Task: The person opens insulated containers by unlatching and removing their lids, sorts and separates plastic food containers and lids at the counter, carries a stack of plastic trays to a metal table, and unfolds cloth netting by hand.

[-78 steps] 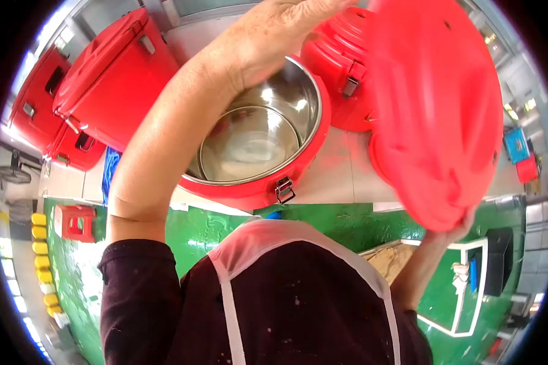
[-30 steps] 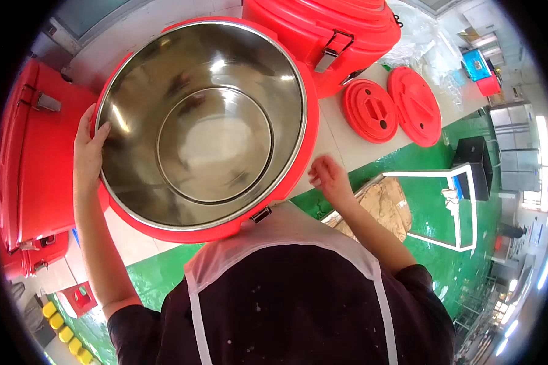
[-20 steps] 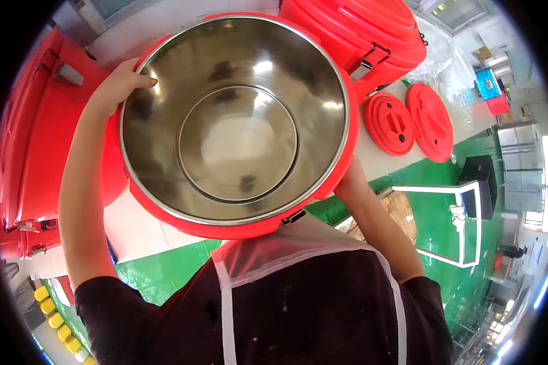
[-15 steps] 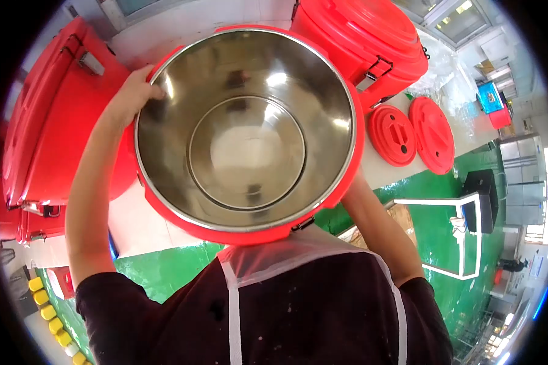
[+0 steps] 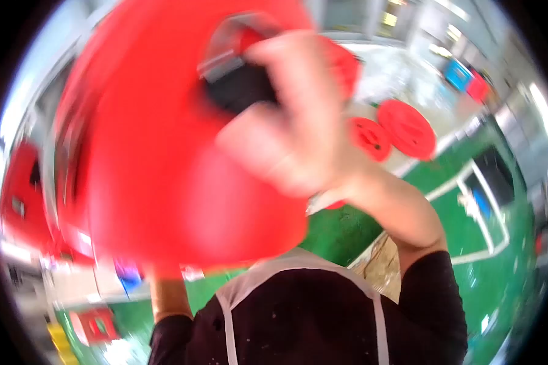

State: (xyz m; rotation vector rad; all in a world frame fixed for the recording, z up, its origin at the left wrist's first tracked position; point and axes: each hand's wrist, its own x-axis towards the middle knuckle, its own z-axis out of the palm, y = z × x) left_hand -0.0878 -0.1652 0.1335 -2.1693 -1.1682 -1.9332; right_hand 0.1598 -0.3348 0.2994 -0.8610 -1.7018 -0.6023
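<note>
Red container tilted before me, lying left of my right hand, which is at its black handle recess; blur leaves any grip unconfirmed. Left hand hidden; I cannot tell its state.

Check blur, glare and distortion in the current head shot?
Head view: heavy blur on the right hand and the big red container, while the dark shirt is crisper; head view: strip light blown white, bright glare on the green floor; head view: strong fisheye bowing, black corners.
</note>
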